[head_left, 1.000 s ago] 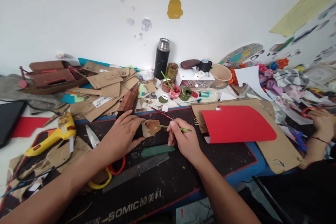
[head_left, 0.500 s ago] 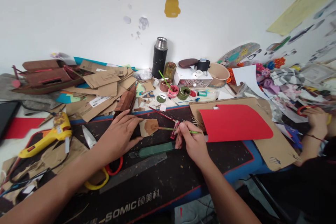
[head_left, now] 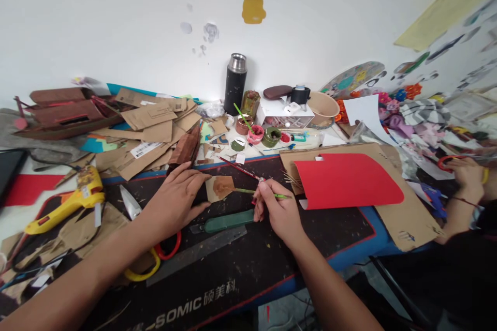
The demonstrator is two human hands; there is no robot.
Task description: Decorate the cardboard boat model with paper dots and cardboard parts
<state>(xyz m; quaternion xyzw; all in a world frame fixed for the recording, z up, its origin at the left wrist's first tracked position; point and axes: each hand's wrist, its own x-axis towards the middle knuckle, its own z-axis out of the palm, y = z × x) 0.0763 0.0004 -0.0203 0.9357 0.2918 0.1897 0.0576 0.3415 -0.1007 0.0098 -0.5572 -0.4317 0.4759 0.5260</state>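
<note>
A small tan cardboard piece [head_left: 214, 192] with a brown painted patch lies on the black mat [head_left: 272, 258], its left edge pinched between the thumb and fingers of my left hand [head_left: 178, 194]. My right hand [head_left: 277, 212] grips a thin green paintbrush [head_left: 245, 191], whose tip rests at the painted patch. Just below the cardboard is a green-handled cutter [head_left: 229, 221], close to my right fingers. Behind them, a dark red brush [head_left: 238, 167] lies slanted on the mat. Paint pots stand farther back, one red [head_left: 255, 135] and one green [head_left: 271, 137].
Scissors [head_left: 131, 202] and a yellow glue gun [head_left: 66, 209] lie on the left, near cardboard scraps [head_left: 151, 114] and a brown model boat [head_left: 70, 116]. A black flask [head_left: 235, 83] stands behind. Red sheet [head_left: 349, 181] on the right; another person's hand [head_left: 468, 176] beyond.
My right hand has shifted slightly left with the green brush, its tip now farther over the painted patch. My left hand keeps its hold on the cardboard.
</note>
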